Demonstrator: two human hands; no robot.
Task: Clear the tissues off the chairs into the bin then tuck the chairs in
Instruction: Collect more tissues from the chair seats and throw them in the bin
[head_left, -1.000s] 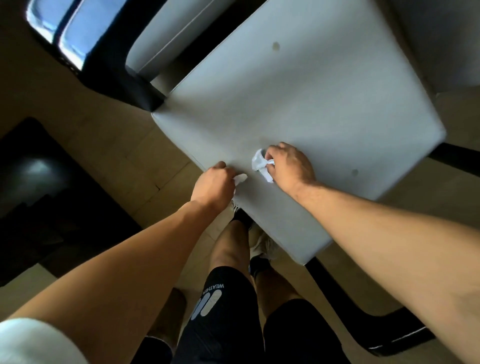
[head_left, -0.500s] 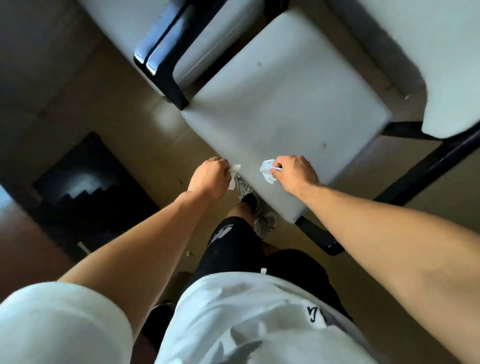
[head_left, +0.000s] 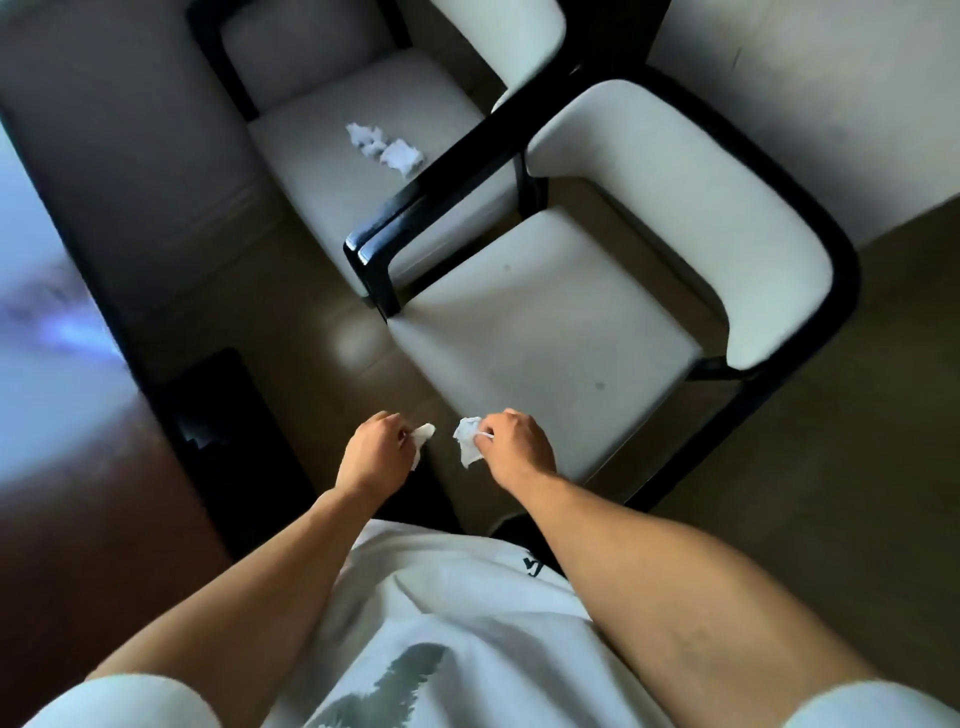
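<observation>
Head view: our left hand (head_left: 371, 453) is closed round a crumpled white tissue (head_left: 422, 439); our right hand (head_left: 514, 446) pinches another tissue scrap (head_left: 467, 441) off the near chair's (head_left: 545, 332) front corner. More crumpled tissues (head_left: 387, 148) lie mid-seat on the far chair (head_left: 363, 171). A black bin (head_left: 228, 441) stands left.

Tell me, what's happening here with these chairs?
A person is clearing tissues off chairs. The left hand holds one crumpled tissue and the right hand another, both in front of the near chair, whose seat looks clear. More tissues lie on the far chair.
</observation>
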